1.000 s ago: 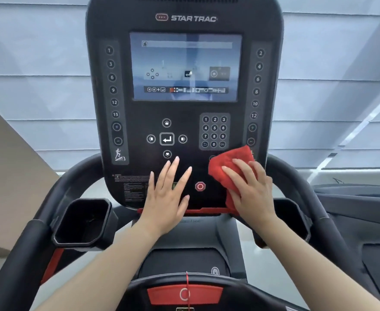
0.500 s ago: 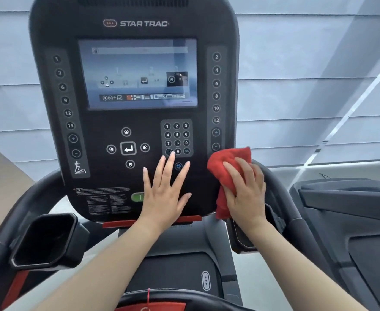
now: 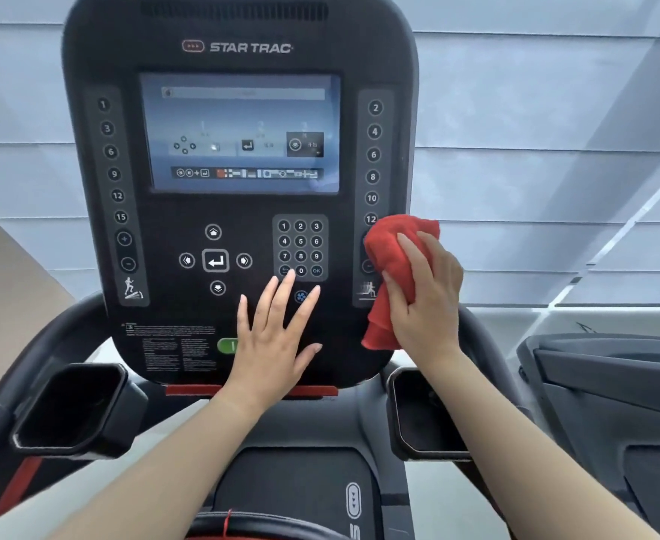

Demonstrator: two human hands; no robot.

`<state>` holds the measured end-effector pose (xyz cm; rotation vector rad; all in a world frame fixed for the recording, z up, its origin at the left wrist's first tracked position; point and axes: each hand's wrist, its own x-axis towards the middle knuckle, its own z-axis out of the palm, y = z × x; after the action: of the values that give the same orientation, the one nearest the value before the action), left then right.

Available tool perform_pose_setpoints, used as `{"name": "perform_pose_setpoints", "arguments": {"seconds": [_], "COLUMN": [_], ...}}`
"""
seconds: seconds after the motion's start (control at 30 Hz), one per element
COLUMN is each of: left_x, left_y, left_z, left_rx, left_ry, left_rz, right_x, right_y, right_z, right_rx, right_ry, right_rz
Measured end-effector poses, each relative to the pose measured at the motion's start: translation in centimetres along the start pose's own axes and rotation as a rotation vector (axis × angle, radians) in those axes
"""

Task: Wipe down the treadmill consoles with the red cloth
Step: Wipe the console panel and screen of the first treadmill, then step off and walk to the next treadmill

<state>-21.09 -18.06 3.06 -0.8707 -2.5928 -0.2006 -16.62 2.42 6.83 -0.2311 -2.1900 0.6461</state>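
Note:
A black Star Trac treadmill console point(image 3: 157, 290) with a lit screen and button pads fills the upper middle of the head view. The red cloth point(image 3: 388, 263) is bunched against the console's right edge, over the lower part of the right number strip. My right hand point(image 3: 425, 298) holds the cloth there, fingers wrapped over it. My left hand point(image 3: 277, 337) rests flat on the lower console face, fingers spread and straight, fingertips just below the keypad.
Black cup holders sit at the lower left point(image 3: 67, 407) and lower right point(image 3: 421, 415) of the console. Curved handrails point(image 3: 59, 337) run down either side. A second treadmill point(image 3: 612, 383) stands to the right. Window blinds are behind.
My right hand has carried the cloth up the console's right edge, from the bottom right corner to the right number strip. My left hand has stayed flat on the lower console.

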Motion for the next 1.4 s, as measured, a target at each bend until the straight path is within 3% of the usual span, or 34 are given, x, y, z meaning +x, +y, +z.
{"name": "perform_pose_setpoints", "arguments": {"seconds": [0.53,0.77,1.13,1.4], "left_x": [-2.8,-4.7,-9.1,-12.1], "left_y": [-0.3,0.6,-2.1,-1.1], "left_z": [-0.9,-1.0,-4.0,-6.1], "left_rx": [-0.103,-0.221,-0.421,-0.581], "left_ry": [-0.109,-0.182,-0.213,-0.274], "left_rz": [0.039,0.142,0.271,0.541], "right_x": [-8.2,-11.4,-16.2,-23.1], "right_y": [-1.0,-2.7,-11.7,-18.3], "right_z": [-0.2,-2.3,-7.1,-9.5], "right_rx": [-0.003,-0.076,-0.241,-0.348], "right_ry": [-0.07,-0.113,0.047,0.159], "right_rz": [0.166,0.27,0.389,0.546]}}
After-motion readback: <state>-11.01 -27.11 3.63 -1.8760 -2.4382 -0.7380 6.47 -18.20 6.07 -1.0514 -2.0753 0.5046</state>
